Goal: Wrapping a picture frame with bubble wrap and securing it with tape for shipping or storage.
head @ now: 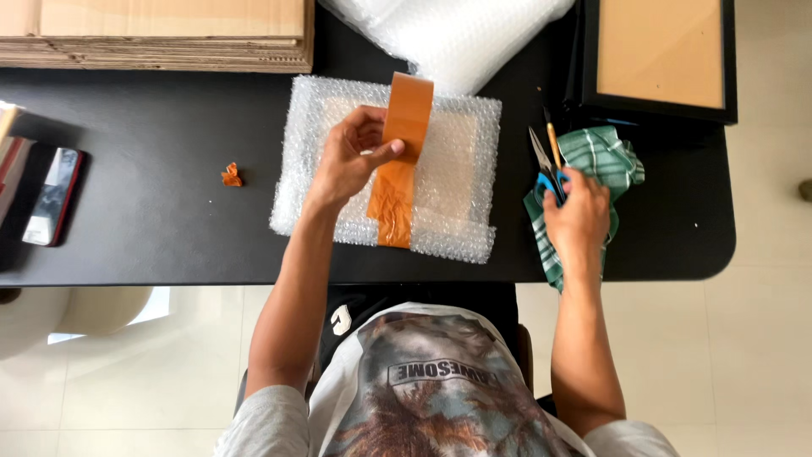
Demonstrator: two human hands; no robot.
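Two hands are working on my black bench [161, 169]. My left hand [351, 161] is holding a brown tape roll [408, 114] upright, with my thumb pressing on its side and my fingers curling around the back. A strip of tape [392, 207] is running down from the roll and is sticking to a parcel [448, 178] wrapped in bubble wrap. The parcel is lying flat in the middle of the bench, right in front of me. The strip is looking wrinkly near the bottom edge of the parcel.

My right hand [578, 211] is closing on blue scissors [545, 165], with fingers in the handles. The blades are pointing away from me. The scissors are lying on a green striped cloth [605, 161] just beside the parcel.

A small crumpled bit of tape [231, 175] is sitting alone on the bench, well apart from the parcel. A phone [53, 196] is lying near the left edge. Flat cardboard [161, 34] is stacking up at the far side, more bubble wrap [457, 30] is lying past the parcel, and a black frame [660, 55] is sitting in the far right corner.
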